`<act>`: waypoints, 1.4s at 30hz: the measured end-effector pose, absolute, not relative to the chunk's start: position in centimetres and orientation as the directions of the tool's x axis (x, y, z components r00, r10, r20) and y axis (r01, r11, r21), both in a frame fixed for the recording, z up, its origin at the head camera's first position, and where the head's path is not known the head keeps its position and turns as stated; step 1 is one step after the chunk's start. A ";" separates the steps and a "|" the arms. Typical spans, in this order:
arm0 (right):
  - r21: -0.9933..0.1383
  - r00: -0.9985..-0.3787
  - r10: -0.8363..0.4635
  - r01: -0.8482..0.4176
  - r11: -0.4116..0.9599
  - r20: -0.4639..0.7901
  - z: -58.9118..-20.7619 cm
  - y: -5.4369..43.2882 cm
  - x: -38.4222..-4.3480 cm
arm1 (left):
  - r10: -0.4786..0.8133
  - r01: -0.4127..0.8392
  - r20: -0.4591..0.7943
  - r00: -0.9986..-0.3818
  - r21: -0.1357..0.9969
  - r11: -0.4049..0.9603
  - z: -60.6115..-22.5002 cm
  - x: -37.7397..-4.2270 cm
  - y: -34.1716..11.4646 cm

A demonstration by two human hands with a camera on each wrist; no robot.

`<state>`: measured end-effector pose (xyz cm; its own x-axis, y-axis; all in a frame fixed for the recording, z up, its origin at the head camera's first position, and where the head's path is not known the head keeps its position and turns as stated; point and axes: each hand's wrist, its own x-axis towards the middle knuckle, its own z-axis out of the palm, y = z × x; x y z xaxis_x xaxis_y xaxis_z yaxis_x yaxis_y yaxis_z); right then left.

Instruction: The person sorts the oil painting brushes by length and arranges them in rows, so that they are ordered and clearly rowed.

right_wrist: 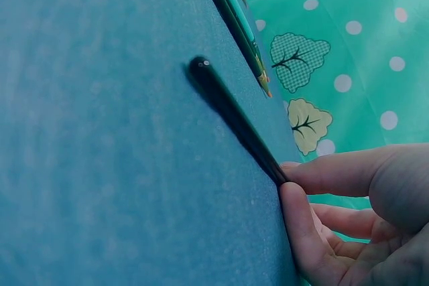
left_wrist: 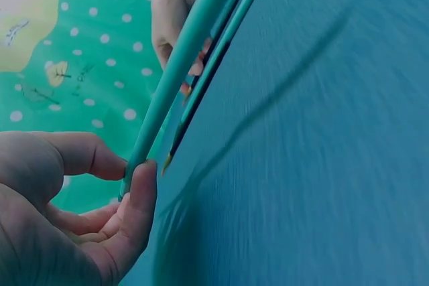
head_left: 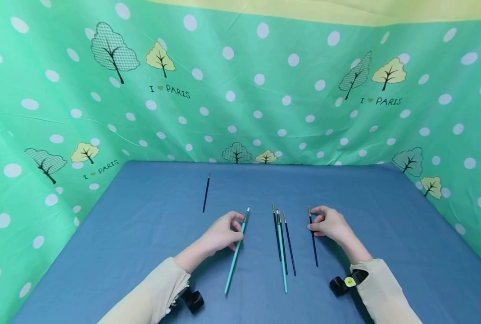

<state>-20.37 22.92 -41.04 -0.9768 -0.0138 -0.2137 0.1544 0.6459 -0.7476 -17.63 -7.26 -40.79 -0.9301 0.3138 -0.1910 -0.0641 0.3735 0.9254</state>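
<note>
My left hand (head_left: 223, 231) pinches a teal paintbrush (head_left: 234, 264) near its upper end. In the left wrist view thumb and finger close on that teal handle (left_wrist: 167, 82), and its shadow falls on the cloth beside it. A black paintbrush (head_left: 314, 247) is pinched by my right hand (head_left: 330, 223); in the right wrist view its rounded handle end (right_wrist: 201, 65) lies close to the cloth. Between the hands several brushes lie side by side: a teal one (head_left: 283, 265) and black ones, including the rightmost black brush (head_left: 290, 247).
Another black paintbrush (head_left: 206, 193) lies alone farther back, left of the middle. Blue cloth (head_left: 143, 216) covers the table. A green dotted curtain (head_left: 240, 112) printed with trees hangs behind and at both sides. Black wrist cameras (head_left: 192, 300) hang at the sleeves.
</note>
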 end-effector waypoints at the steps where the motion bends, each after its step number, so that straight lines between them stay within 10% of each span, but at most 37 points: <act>1: -0.747 -0.977 -0.011 0.156 0.646 -0.213 -41.1 22.9 -20.4 | 0.308 -0.069 -0.193 -0.932 0.926 0.371 -40.8 -17.5 -7.6; 42: -0.745 -0.975 -0.007 0.166 0.646 -0.224 -40.8 22.8 -20.4 | 0.076 -0.150 -0.216 -0.973 0.854 0.498 -40.2 -14.2 -15.9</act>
